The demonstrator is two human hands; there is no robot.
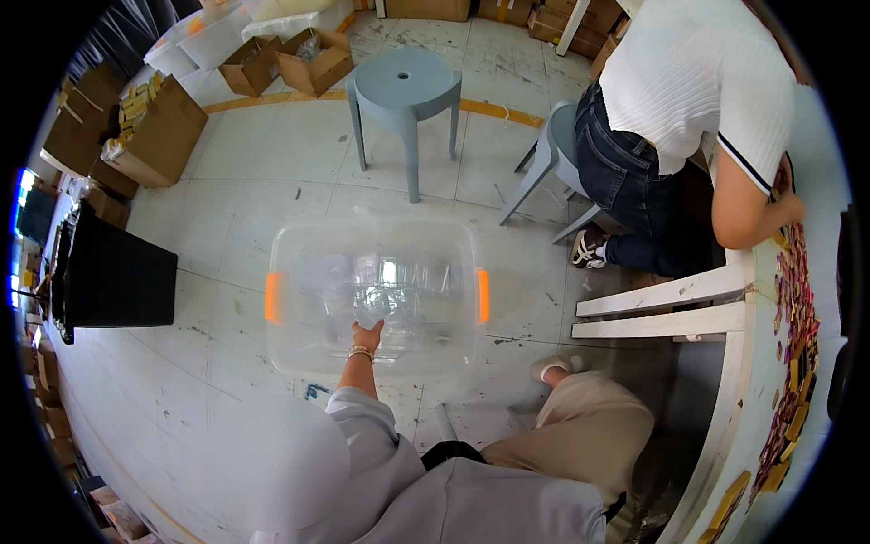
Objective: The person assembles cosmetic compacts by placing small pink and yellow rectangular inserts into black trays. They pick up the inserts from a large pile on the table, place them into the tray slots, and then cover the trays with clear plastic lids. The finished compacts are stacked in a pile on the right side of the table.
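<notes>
My left hand (366, 336), with a bracelet at the wrist, reaches over the near half of a clear plastic storage bin (288, 243). Its thumb stands apart from the fingers, and I see nothing held in it. Right by the fingertips, clear plastic packages (412, 297) lie in the bin and catch the light. Whether the fingers touch them I cannot make out. The bin sits on the floor and has an orange handle (483, 296) on each short side. My right hand does not show.
A grey stool (406, 86) stands beyond the bin, a black bin (127, 276) to the left. Open cartons (159, 136) line the far left. At right a co-worker (689, 100) sits at a table (766, 363) strewn with small gold and magenta pieces.
</notes>
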